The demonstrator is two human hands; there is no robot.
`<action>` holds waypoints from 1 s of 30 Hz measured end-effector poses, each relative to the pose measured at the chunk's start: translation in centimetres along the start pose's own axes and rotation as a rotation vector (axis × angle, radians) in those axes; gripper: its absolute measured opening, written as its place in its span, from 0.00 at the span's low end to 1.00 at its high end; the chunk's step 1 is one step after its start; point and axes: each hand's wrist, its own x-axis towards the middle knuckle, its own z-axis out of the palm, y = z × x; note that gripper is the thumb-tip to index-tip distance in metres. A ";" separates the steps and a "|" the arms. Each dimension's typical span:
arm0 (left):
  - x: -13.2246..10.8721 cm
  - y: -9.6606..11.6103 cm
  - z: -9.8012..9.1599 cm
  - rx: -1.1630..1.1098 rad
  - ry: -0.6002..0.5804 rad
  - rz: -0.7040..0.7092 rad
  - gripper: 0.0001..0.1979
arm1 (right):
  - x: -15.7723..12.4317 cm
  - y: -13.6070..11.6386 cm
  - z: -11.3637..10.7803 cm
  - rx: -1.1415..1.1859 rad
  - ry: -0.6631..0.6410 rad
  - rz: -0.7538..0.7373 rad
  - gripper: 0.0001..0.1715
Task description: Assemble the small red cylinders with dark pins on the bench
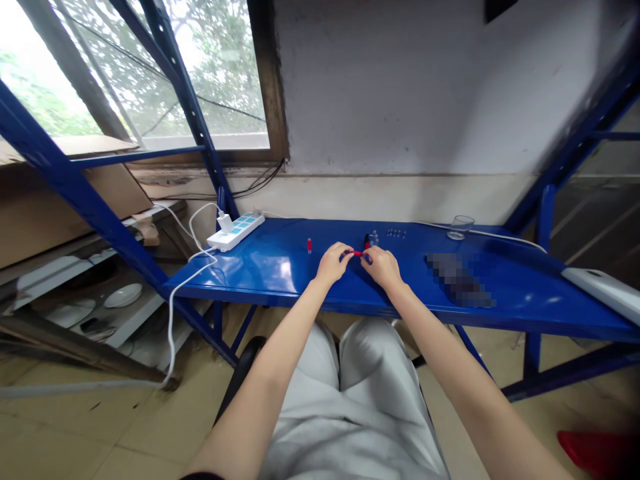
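Landmark: white power strip [236,232], count 1, lying on the blue table [270,267]; 1 white plug [225,221] seated in it.

Hands: 2, both bare, well to the right of the strip and somewhat nearer the person than it. Left hand [331,264]: thumb and fingertips pinched on the left end of a slim red piece [357,253]. Right hand [382,267]: fingers pinched on the right end of the same piece. Slim red pieces in grip: 1, held about level between the two hands, to the right of the strip; its ends are covered by the fingers.

Small red cylinder: 1 [309,244], standing upright on the table, between the strip and the left hand. Black-and-red item: 1 [367,242], right of the strip, just beyond the right hand's fingertips, partly covered; form not readable. Clear bits [375,237]: one cluster beside that item, farther from the strip; too small to count. More clear bits [397,233]: one group in rows, farther right of the strip again; exact number not readable.

Clear tumbler: 1 [460,230], upright, well right of the strip. Pixelated dark item: 1 [457,280], well right of the strip and nearer the person; identity masked. White flat-sided object: 1 [605,291], farthest from the strip, at the table's right end. White dishes: 2 [123,295], on the shelf left of the strip, lower than the tabletop.
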 end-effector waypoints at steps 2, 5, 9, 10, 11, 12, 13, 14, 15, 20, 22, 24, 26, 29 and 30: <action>0.0 0.0 0.1 -0.008 -0.001 -0.010 0.07 | 0.0 0.1 0.0 -0.018 -0.006 -0.013 0.11; 0.2 0.0 0.2 -0.007 -0.019 -0.012 0.07 | 0.0 0.2 0.0 -0.044 -0.035 -0.025 0.12; 1.1 0.3 -0.3 0.058 -0.098 -0.014 0.07 | -0.1 0.2 -0.1 -0.043 -0.068 -0.039 0.13; 1.5 0.4 -0.7 0.091 -0.130 -0.010 0.07 | -0.1 0.2 -0.1 -0.034 -0.070 -0.040 0.14; 2.1 0.4 -1.1 0.132 -0.165 -0.002 0.07 | -0.1 0.1 -0.1 -0.023 -0.070 -0.040 0.14; 2.7 0.5 -1.6 0.178 -0.212 0.018 0.07 | -0.1 0.0 -0.1 -0.009 -0.069 -0.041 0.15; 3.4 0.6 -2.2 0.226 -0.261 0.040 0.06 | -0.1 -0.1 -0.1 0.005 -0.066 -0.041 0.16; 4.2 0.6 -2.9 0.273 -0.304 0.052 0.06 | -0.1 -0.2 0.0 0.018 -0.060 -0.039 0.17; 5.1 0.6 -3.6 0.319 -0.342 0.059 0.06 | -0.1 -0.2 0.0 0.029 -0.054 -0.038 0.17; 8.8 0.0 -6.8 0.532 -0.449 -0.009 0.05 | -0.2 -0.1 0.2 0.060 -0.048 -0.041 0.17; 9.3 -0.7 -7.4 0.612 -0.505 -0.028 0.06 | -0.2 -0.1 0.1 0.062 -0.057 -0.043 0.15; 9.2 -1.5 -7.8 0.669 -0.567 -0.026 0.06 | -0.2 -0.1 0.0 0.056 -0.066 -0.042 0.15; 8.8 -2.3 -7.9 0.706 -0.610 -0.016 0.06 | -0.1 -0.2 -0.1 0.048 -0.074 -0.040 0.15; 8.0 -3.2 -8.0 0.738 -0.625 -0.012 0.07 | -0.1 -0.2 -0.1 0.045 -0.079 -0.047 0.15; 7.8 -3.4 -8.1 0.741 -0.626 -0.016 0.07 | -0.1 -0.2 -0.1 0.045 -0.080 -0.048 0.15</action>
